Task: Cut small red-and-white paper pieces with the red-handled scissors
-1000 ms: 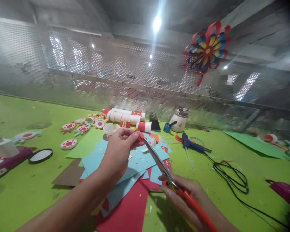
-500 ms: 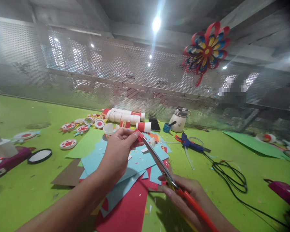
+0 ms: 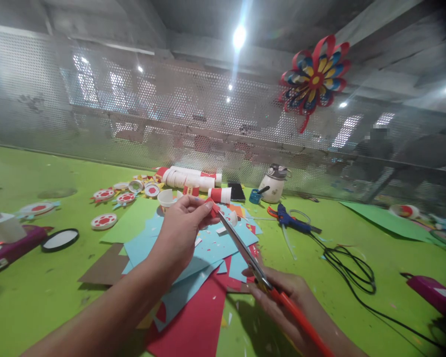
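Note:
My left hand (image 3: 182,225) pinches a small piece of red paper (image 3: 214,210) between thumb and fingers, above the middle of the table. Wrapped round the handles of a pair of scissors (image 3: 247,253) is my right hand (image 3: 282,295). The handles are red-orange, and the long metal blades point up and left, their tips at the red paper. Light blue paper sheets (image 3: 204,255) with scattered scraps lie beneath both hands. Under them a red sheet (image 3: 193,322) reaches toward me. A cut white cup (image 3: 166,199) stands just beyond my left hand.
Cup-bottom turtles (image 3: 104,221) lie at the left, near a purple power strip (image 3: 18,243). Stacked paper cups (image 3: 188,179), a phone (image 3: 236,192) and a white bottle (image 3: 274,184) stand along the back. A blue glue gun (image 3: 292,219) with a coiled black cable lies right.
Both hands keep nearly the same pose, with the scissor tips still at the red paper. The view has shifted very slightly.

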`<state>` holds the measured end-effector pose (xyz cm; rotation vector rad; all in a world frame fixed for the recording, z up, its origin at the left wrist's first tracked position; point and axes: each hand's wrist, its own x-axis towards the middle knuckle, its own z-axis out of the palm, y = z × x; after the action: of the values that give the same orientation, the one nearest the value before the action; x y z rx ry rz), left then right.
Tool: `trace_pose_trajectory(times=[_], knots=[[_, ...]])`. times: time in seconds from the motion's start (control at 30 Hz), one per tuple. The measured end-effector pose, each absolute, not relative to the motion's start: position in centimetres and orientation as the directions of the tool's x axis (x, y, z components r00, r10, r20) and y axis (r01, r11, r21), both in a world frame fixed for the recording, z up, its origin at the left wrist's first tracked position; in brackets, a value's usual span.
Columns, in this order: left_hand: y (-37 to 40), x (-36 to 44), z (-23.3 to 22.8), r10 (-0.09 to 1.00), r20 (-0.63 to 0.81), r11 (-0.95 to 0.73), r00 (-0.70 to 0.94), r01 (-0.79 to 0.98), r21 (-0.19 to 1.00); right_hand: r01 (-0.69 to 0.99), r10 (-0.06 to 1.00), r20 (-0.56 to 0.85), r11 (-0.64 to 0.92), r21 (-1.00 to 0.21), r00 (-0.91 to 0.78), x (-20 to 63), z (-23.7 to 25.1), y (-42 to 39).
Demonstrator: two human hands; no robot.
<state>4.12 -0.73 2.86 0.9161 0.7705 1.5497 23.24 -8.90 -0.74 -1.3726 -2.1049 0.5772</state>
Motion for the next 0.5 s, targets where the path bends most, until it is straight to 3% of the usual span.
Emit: trace_pose_trajectory(times=[0.17,0.37,0.5], knots=[[-0.7,4.1,2.9,0.987,0.140,-0.161,-0.080,-0.481,0.862,0.688,0.930,0.184,0.359,-0.631,-0.317,23.4,-1.1,-8.6],[-0.5,3.7,3.1,0.988,0.152,-0.151,-0.035,-0.469,0.870,0.555,0.940,0.153,0.306,-0.774,-0.304,23.3,-0.8,-8.9],[-0.5,3.5,3.4,0.989,0.145,-0.127,0.006,-0.454,0.882,0.527,0.947,0.147,0.283,-0.801,-0.285,23.4,-0.2,-9.6]])
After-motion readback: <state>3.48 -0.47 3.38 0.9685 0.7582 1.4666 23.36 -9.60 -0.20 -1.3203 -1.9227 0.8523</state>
